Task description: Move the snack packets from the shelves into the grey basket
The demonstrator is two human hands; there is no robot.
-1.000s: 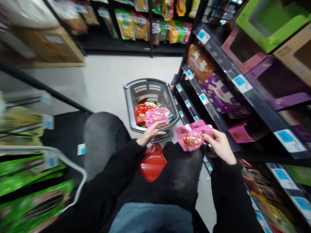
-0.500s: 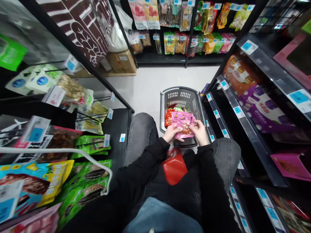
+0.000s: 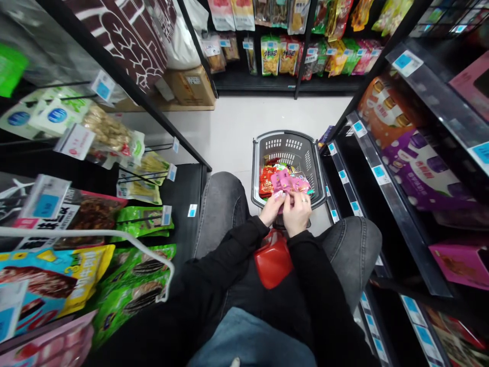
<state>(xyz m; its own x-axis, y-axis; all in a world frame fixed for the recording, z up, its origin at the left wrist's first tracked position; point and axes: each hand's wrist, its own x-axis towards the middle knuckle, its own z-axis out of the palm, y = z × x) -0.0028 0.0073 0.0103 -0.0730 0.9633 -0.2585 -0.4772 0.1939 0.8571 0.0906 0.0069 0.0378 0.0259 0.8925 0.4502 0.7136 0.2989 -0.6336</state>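
A pink snack packet (image 3: 287, 180) is held over the near part of a grey shopping basket (image 3: 259, 145). My left hand (image 3: 272, 208) pinches the packet's near edge. Close beside it, my right hand (image 3: 297, 213) is closed on the same edge, its fingertips almost meeting the left ones. Red snack packets (image 3: 267, 182) and other colourful packets lie in the basket, partly covered by the pink one. Between my thighs sits a shiny red item (image 3: 273, 262) whose kind I cannot make out.
Shelves of hanging snack bags (image 3: 132, 280) stand close on my left. On the right are shelves (image 3: 382, 178) with purple cartons (image 3: 424, 168). A cardboard box (image 3: 191, 87) stands on the floor (image 3: 229, 132) ahead, near a back rack with yellow bags (image 3: 270, 55).
The pink packet has tipped from facing me to lying flatter, farther over the basket. My right hand has moved left, toward my left hand. The view has shifted slightly.
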